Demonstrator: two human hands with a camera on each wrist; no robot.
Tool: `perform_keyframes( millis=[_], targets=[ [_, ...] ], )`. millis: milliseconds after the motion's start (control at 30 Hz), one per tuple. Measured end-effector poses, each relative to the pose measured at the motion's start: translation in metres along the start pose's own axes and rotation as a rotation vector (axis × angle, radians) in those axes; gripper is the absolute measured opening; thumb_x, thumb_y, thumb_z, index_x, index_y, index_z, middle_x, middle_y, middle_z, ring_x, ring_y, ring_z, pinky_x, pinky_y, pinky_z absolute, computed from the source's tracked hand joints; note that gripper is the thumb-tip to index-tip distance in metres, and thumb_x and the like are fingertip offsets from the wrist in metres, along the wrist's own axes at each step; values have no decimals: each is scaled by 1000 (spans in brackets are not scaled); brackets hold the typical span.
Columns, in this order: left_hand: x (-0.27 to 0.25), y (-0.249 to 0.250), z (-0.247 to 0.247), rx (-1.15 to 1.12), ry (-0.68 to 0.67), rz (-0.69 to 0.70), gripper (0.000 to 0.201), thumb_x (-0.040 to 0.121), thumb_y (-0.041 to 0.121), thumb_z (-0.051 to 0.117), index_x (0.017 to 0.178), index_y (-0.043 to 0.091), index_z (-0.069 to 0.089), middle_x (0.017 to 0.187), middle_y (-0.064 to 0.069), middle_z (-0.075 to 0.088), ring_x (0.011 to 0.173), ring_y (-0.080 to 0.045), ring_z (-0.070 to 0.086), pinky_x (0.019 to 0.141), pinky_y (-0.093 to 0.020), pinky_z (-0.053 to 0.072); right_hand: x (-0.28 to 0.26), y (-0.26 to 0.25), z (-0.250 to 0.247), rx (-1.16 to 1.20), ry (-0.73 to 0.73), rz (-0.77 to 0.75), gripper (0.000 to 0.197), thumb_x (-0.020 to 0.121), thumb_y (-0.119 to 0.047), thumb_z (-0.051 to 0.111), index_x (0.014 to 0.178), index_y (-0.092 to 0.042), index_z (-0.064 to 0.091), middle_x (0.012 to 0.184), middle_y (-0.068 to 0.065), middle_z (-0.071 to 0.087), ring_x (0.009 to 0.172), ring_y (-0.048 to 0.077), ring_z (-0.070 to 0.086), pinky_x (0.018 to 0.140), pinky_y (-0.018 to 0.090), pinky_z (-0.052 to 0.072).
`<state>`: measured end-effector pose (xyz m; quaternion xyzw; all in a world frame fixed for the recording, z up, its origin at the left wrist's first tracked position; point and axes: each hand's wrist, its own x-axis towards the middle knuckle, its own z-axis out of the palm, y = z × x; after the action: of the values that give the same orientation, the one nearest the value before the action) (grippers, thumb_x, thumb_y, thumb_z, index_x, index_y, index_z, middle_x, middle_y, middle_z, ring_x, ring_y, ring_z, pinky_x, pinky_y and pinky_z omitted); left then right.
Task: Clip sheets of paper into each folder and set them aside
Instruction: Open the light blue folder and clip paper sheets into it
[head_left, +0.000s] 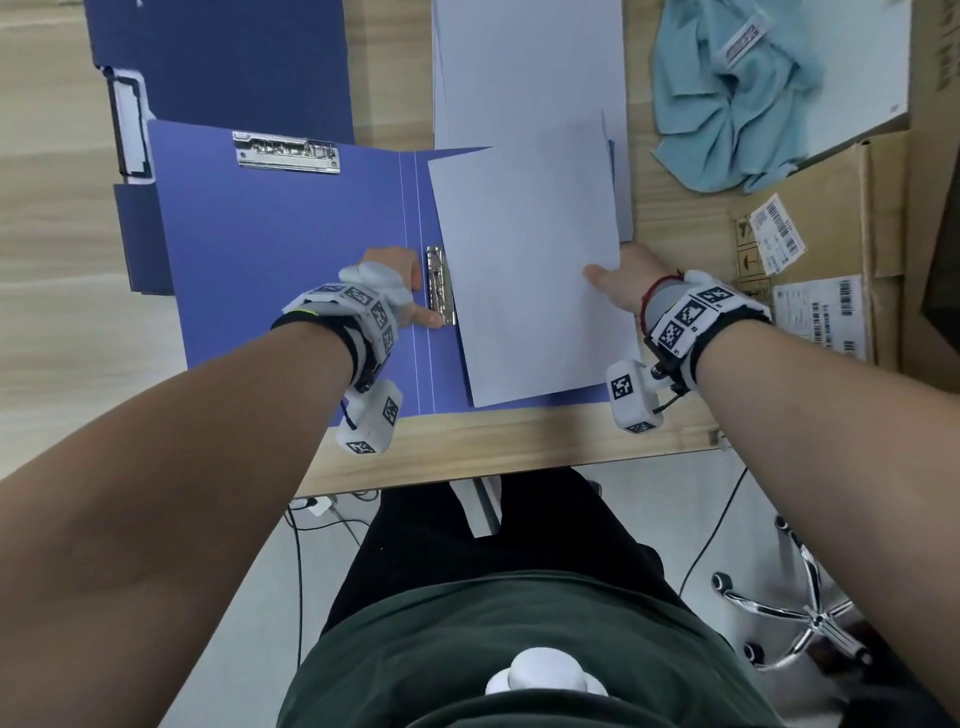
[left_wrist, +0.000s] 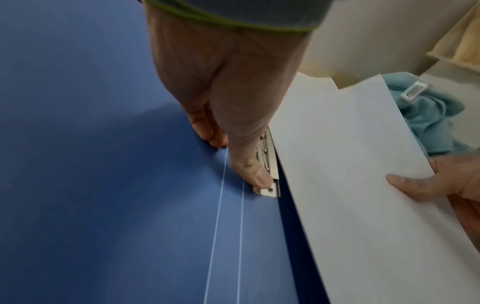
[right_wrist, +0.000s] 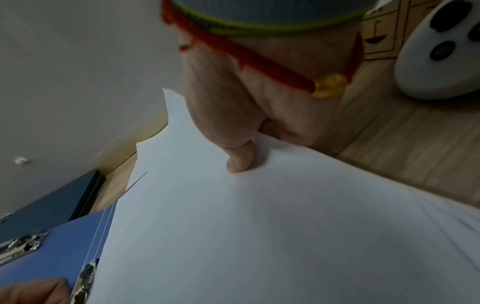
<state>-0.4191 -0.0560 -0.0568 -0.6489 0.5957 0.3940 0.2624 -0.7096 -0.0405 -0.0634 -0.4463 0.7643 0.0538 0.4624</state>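
Note:
An open blue folder (head_left: 285, 260) lies flat on the wooden table, with one metal clip (head_left: 287, 151) at the top of its left panel and a side clip (head_left: 440, 286) next to the spine. My left hand (head_left: 415, 296) rests on the folder, its thumb (left_wrist: 257, 174) pressing the near end of the side clip (left_wrist: 270, 156). My right hand (head_left: 618, 280) pinches the right edge of a few white sheets (head_left: 524, 270), thumb (right_wrist: 240, 160) on top, fingers hidden beneath. The sheets (left_wrist: 350, 164) lie tilted over the folder's right panel, their left edge beside the side clip.
A stack of white paper (head_left: 530, 67) lies behind the folder. More dark blue folders (head_left: 223, 57) sit at the back left. A teal cloth (head_left: 737, 104) and cardboard boxes (head_left: 831, 234) fill the right side. The table's front edge (head_left: 493, 457) is near my body.

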Motion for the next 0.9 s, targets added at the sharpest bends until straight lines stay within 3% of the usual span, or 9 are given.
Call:
perform_keyframes(
  millis=[67, 133, 233, 300, 400, 467, 533, 667, 900],
  targets=[
    [-3, -6, -7, -38, -52, 52, 52, 61, 65, 80, 90, 24, 65, 94, 2, 68, 88, -20, 63, 86, -36, 54, -1, 2, 0, 23, -1, -3, 38, 99, -32, 52, 130, -12, 59, 130, 5, 63, 117, 29, 58, 92, 28, 42],
    [-7, -14, -11, -114, -68, 100, 51, 66, 75, 68, 84, 27, 72, 80, 3, 66, 75, -19, 58, 74, -33, 48, 1, 3, 0, 53, 6, 1, 38, 97, -33, 54, 129, -13, 60, 129, 6, 64, 117, 30, 60, 98, 33, 46],
    [-10, -25, -6, -330, -30, 138, 50, 82, 71, 56, 93, 28, 77, 80, 2, 69, 78, -20, 61, 76, -30, 49, 2, 6, 1, 113, 24, 21, 40, 96, -33, 56, 129, -11, 59, 128, 7, 64, 116, 30, 60, 102, 38, 47],
    [-11, -28, -4, -553, 8, 147, 45, 87, 62, 59, 103, 24, 77, 95, -2, 74, 81, -13, 66, 71, -23, 53, 2, 7, 1, 132, 26, 32, 42, 96, -32, 57, 130, -8, 58, 127, 9, 64, 116, 30, 60, 103, 38, 47],
    [-14, -25, -3, -824, 95, 139, 37, 92, 39, 65, 118, 12, 70, 88, 2, 69, 58, 3, 60, 53, -12, 47, 2, 6, 1, 147, 22, 34, 42, 94, -33, 58, 128, -9, 59, 125, 8, 66, 115, 30, 62, 104, 42, 47],
    [-12, -22, -3, -905, 141, 122, 37, 92, 29, 67, 124, 10, 65, 82, 2, 66, 57, -2, 59, 49, -14, 46, 2, 7, 2, 139, 27, 40, 43, 93, -35, 58, 127, -9, 60, 124, 8, 66, 113, 30, 62, 103, 42, 48],
    [-7, -22, -3, -900, 154, 94, 41, 90, 22, 71, 128, 11, 60, 81, 0, 65, 63, -11, 58, 52, -15, 49, 2, 6, 3, 123, 32, 35, 42, 93, -36, 58, 127, -10, 61, 123, 7, 66, 112, 30, 62, 101, 41, 49],
    [0, -24, 2, -756, 106, 55, 59, 80, 27, 81, 133, 16, 57, 102, -4, 67, 87, -19, 62, 84, -32, 54, 2, 8, 4, 102, 41, 27, 40, 95, -36, 57, 127, -11, 60, 122, 5, 65, 111, 29, 62, 97, 36, 49],
    [-5, -15, 8, -595, 121, 63, 68, 71, 25, 88, 128, 14, 53, 100, -2, 62, 87, -20, 59, 76, -31, 47, 1, 5, 6, 73, 15, 17, 41, 95, -36, 57, 127, -11, 61, 125, 7, 65, 113, 31, 61, 99, 37, 48]
  ],
)
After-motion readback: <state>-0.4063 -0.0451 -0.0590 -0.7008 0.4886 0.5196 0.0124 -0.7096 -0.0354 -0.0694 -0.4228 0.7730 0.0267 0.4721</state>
